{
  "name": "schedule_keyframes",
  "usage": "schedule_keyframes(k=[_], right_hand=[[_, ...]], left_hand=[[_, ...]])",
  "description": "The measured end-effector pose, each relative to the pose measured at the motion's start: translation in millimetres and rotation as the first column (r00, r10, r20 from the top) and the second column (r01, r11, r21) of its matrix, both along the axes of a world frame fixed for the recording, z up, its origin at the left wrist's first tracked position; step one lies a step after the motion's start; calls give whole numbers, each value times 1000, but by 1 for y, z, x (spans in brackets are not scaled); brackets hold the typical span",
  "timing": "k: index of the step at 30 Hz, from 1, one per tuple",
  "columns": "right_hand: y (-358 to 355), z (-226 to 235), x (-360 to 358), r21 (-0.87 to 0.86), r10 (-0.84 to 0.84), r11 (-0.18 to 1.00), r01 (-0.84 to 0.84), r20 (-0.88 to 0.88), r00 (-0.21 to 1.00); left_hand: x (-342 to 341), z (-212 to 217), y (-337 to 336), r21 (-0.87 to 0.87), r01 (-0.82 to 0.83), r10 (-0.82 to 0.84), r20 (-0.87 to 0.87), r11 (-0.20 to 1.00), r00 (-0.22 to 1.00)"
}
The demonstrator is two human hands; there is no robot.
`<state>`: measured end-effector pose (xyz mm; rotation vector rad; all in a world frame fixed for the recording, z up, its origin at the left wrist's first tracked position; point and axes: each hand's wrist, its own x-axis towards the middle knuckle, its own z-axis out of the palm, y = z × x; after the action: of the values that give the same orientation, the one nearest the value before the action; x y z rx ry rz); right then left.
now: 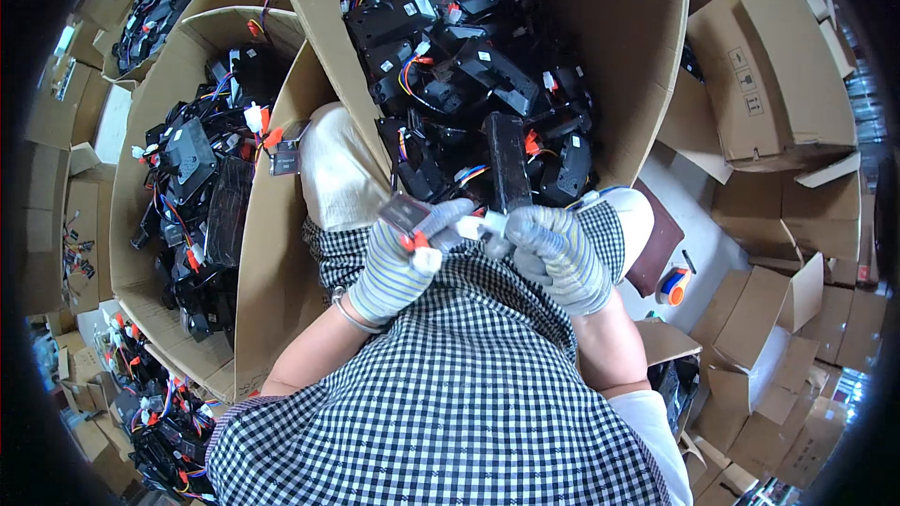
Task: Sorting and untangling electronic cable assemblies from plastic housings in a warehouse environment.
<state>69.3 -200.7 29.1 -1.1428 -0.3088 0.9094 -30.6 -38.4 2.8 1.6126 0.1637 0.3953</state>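
Note:
My left hand (398,258), in a striped grey glove, is closed around a small dark rectangular module (405,213). A red-and-white plug (422,253) hangs at its palm side. Across from it, my right hand (561,258), gloved the same way, has its fingers pinched on a white connector (489,223) between the two hands. A long black block (509,159) reaches from the box down to the right fingertips; whether that hand also touches it, I cannot tell. Both hands are above my checkered apron (431,394), at the near side of the large box.
Ahead stands a large cardboard box (630,56) full of black parts (497,75) with coloured wires. Another box (141,197) at the left holds similar parts, with a small module (284,158) hanging on its edge. A tape roll (673,288) lies on the right floor. Cartons (783,84) stand beyond.

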Motion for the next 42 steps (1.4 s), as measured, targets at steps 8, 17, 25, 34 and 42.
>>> schedule_keyframes(k=[8,17,25,34,42], right_hand=[[-25,0,6,-31,156,981,-192,-467,871],[-16,-9,-11,-181,-2,983,-34,-200,980],[-23,-18,-20,-213,7,977,0,32,999],[-95,-8,-3,-69,-379,922,380,38,925],[-133,-15,-18,-76,-602,796,600,-3,798]], left_hand=[[9,-3,16,747,-166,-110,304,643,946],[0,-15,23,825,-141,-92,226,547,970],[10,-11,6,427,299,-253,-163,853,954],[108,8,-54,550,453,-577,66,702,814],[121,-16,-100,493,453,-606,207,743,768]])
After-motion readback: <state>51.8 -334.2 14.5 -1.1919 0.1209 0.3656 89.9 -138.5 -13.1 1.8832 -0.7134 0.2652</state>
